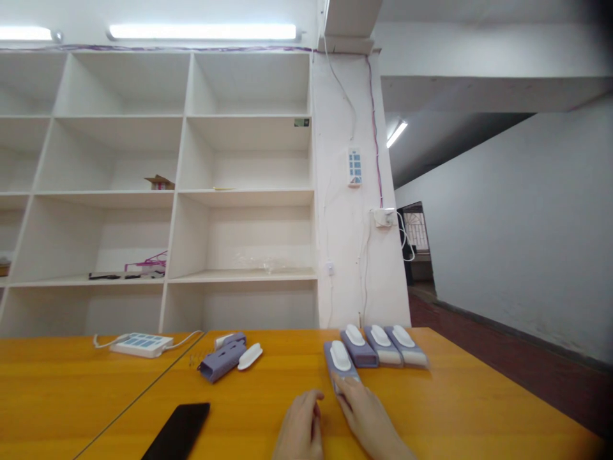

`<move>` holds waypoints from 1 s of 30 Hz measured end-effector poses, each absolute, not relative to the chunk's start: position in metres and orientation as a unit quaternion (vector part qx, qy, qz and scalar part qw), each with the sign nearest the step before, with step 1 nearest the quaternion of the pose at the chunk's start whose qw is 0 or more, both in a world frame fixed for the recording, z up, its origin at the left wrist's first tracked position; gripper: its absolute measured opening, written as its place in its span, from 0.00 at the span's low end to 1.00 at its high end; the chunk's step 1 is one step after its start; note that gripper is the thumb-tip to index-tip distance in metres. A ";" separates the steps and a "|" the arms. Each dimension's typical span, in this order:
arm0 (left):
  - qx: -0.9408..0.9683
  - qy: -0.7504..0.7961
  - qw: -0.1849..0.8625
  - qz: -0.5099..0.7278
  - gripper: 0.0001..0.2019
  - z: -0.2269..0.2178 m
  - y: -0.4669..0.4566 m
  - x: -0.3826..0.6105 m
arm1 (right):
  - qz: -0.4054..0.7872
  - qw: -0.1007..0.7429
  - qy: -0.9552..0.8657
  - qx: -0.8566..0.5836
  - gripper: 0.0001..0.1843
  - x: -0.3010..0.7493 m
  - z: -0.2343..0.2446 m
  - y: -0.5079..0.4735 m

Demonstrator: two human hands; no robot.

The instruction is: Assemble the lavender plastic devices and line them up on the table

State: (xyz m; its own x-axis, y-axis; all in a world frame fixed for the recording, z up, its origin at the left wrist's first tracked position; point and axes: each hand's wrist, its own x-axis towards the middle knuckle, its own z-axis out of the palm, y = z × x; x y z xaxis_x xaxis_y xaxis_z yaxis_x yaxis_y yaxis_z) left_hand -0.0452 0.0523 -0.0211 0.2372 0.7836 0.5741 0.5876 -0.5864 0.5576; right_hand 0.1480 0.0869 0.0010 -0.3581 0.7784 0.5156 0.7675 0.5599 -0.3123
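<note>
My right hand (368,412) lies over the near end of a purple rectangular case (330,359), its fingers closed on that end. A white oval piece (340,355) sits on top of this case, and the hand hides the case's near part. Just left of it, my left hand (301,423) rests above the table with fingers loosely bent, thumb and forefinger apart, and nothing visible between them. Beyond the right hand, several similar cases stand in a row: a purple one (366,355), and others with whitish lower parts, such as the rightmost case (414,356).
On the orange table (268,409), a loose purple case (223,361) lies beside a separate white oval piece (250,356). Small metal bits (196,360) are nearby. A black flat object (178,431) lies front left; a white power strip (142,344) sits farther back. White shelves (244,275) stand behind.
</note>
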 end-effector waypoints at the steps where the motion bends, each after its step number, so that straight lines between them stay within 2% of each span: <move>1: 0.784 0.443 0.110 0.421 0.20 -0.021 0.053 -0.045 | 0.002 0.319 -0.821 -0.474 0.26 0.148 -0.003 0.091; 4: 0.791 0.459 0.094 0.395 0.21 -0.021 0.057 -0.046 | -0.026 0.313 -0.807 -0.500 0.28 0.147 -0.009 0.101; 8: 0.803 0.473 0.085 0.351 0.25 -0.024 0.065 -0.048 | -0.076 0.258 -0.787 -0.555 0.31 0.143 -0.006 0.116; 14: 0.806 0.489 0.096 0.318 0.27 -0.020 0.066 -0.049 | -0.097 0.220 -0.781 -0.577 0.31 0.133 0.003 0.139; 22: 0.795 0.508 0.091 0.319 0.27 -0.015 0.058 -0.046 | -0.096 0.233 -0.777 -0.576 0.31 0.132 0.005 0.127; 27: 0.760 0.564 0.052 0.320 0.22 -0.007 0.047 -0.048 | -0.084 0.250 -0.810 -0.524 0.25 0.137 0.000 0.087; 30: 0.735 0.614 -0.020 0.286 0.22 0.001 0.050 -0.059 | -0.087 0.246 -0.819 -0.511 0.20 0.138 -0.006 0.078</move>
State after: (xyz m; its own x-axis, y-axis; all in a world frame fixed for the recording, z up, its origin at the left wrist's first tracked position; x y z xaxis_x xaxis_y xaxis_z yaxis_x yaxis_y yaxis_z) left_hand -0.0589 0.0496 0.0007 0.0821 0.8920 0.4446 0.9149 -0.2444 0.3213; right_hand 0.1382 0.0782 -0.0056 -0.3557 0.7948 0.4917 0.8802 0.4618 -0.1097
